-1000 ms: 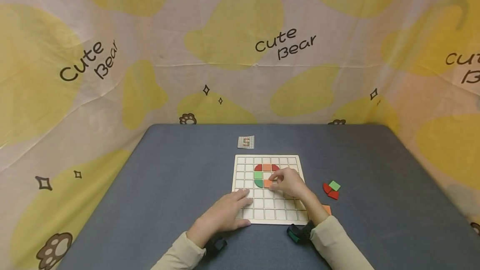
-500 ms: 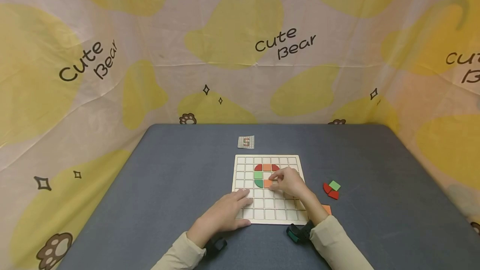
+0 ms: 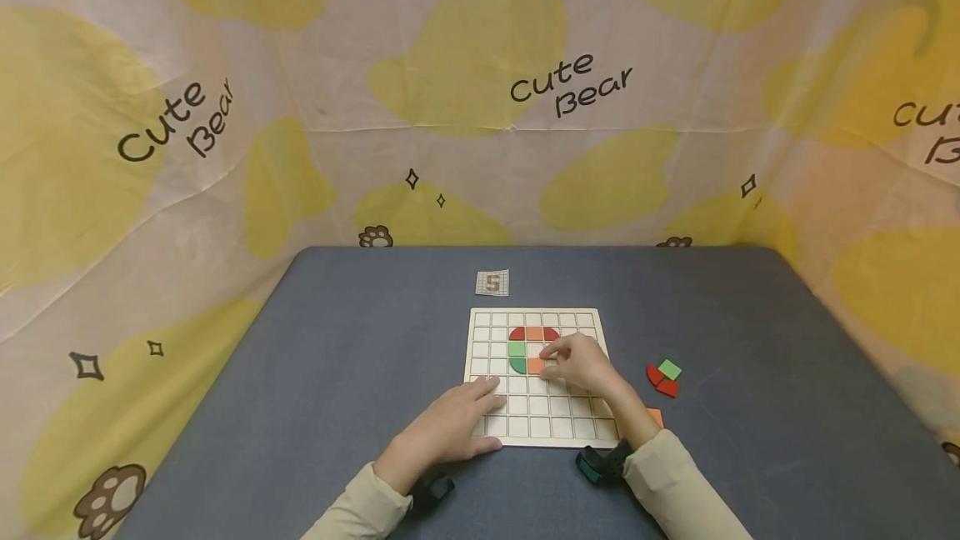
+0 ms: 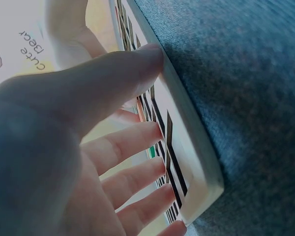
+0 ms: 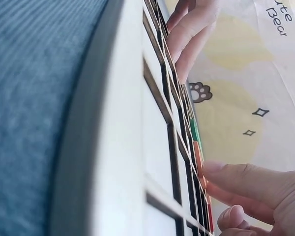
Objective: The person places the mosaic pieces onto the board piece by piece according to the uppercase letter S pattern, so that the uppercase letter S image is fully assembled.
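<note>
L hand (image 3: 446,423) open, fingers spread, resting on board's (image 3: 551,429) near-L corner. R hand (image 3: 579,363) pinches orange tile (image 3: 536,366) approx. mid-board, next to dk green tile (image 3: 518,366). Red tiles (image 3: 517,334) along board's farther part. R of board: loose red pcs (image 3: 667,388), lt green sq. (image 3: 670,370); orange pc. (image 3: 657,417) nearer, partly hidden. Pic card (image 3: 492,283) beyond board.

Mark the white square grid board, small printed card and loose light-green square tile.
White grid board (image 3: 540,405): head view, bare cell.
Small printed card (image 3: 492,282): head view, middle.
Loose light-green tile (image 3: 670,370): head view, top face.
</note>
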A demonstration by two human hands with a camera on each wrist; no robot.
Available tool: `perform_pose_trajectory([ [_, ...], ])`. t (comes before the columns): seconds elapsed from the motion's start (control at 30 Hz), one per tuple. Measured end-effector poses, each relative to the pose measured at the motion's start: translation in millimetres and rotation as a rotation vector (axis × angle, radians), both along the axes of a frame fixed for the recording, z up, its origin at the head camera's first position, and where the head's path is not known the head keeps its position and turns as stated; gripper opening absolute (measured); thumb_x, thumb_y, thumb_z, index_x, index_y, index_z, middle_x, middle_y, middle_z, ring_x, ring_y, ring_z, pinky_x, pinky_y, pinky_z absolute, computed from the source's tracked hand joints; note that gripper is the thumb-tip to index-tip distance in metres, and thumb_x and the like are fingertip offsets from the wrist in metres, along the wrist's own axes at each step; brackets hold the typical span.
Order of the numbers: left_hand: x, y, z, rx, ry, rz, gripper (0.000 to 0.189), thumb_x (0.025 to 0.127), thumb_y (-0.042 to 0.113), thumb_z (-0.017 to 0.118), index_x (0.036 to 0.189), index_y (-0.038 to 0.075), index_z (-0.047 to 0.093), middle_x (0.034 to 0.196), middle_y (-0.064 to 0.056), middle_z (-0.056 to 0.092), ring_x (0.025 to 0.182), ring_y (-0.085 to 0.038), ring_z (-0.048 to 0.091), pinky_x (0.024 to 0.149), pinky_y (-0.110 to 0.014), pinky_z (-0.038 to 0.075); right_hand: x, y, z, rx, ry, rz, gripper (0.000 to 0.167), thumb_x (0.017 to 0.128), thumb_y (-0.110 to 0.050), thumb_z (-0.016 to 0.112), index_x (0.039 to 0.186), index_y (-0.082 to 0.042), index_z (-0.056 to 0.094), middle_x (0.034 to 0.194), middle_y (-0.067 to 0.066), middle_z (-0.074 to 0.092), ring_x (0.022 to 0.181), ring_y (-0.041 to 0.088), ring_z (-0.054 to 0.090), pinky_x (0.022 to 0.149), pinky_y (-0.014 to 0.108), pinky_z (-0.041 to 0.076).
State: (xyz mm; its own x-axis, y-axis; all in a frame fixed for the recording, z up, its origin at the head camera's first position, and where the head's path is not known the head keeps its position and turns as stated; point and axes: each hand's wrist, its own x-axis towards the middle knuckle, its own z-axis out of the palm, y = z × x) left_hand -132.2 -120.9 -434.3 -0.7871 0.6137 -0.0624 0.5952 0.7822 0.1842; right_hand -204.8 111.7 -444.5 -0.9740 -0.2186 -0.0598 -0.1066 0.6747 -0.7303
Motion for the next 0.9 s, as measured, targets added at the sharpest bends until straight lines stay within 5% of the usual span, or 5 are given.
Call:
perform_pose_trajectory([
  [0.33, -0.1, 0.4, 0.8, 0.003, -0.003, -0.001, 0.054, 0.085, 0.039, 0.070, 0.130, 0.013, 0.059, 0.147, -0.010, 0.050, 0.135, -0.027, 0.049, 0.109, -0.041, 0.045, 4.2, 15.2, 1.3, -0.032, 0.024, 0.062, 0.020, 0.076, -0.012, 0.078, 0.094, -0.003, 0.075, 0.059, -0.003, 0.043, 0.057, 0.010, 0.036, 0.052, 0.020, 0.028],
  [0.9, 1.9, -0.3, 1.0, 0.009, 0.006, -0.004, 0.054, 0.084, 0.039, 0.070, 0.130, 0.012, 0.059, 0.147, -0.010, 0.049, 0.136, -0.027, 0.049, 0.110, -0.040, 0.044, 15.6, 37.6, 9.9, -0.006, 0.003, 0.053, 0.022, 0.076, -0.014, 0.079, 0.095, -0.003, 0.075, 0.065, -0.001, 0.049, 0.063, 0.011, 0.042, 0.053, 0.021, 0.033],
])
